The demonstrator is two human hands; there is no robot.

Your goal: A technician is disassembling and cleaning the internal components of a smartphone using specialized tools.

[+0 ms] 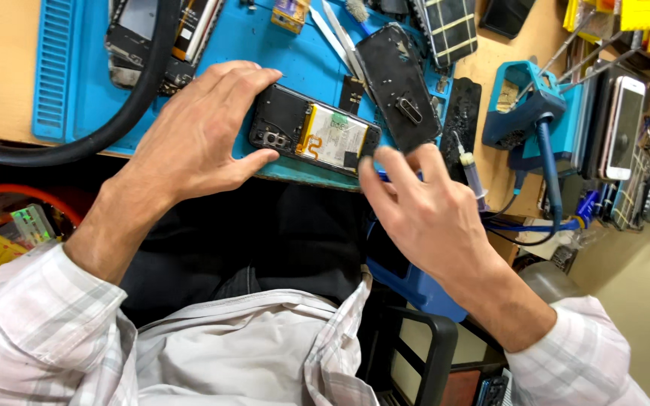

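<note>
Holding tight, the left hand wraps its fingers over the top of an opened phone and tucks its thumb under the near edge, so the phone is pinched between them. The phone lies with its back off, and you can see a pale battery and an orange strip inside it. It sits at the near edge of a blue work mat, right in front of the person.

At the phone's other end is the right hand. Its thumb tip touches the phone's corner and its fingers are curled close together. Something small and blue peeks out by those fingers, but it is too hidden to say if the hand is holding it.

Just behind the phone lies a black back cover, tilted on the mat. A thick black hose curves across the mat's left side. To the right, a blue stand sits on the wooden bench, and a white phone leans among other tools. A small syringe lies near the right hand.
</note>
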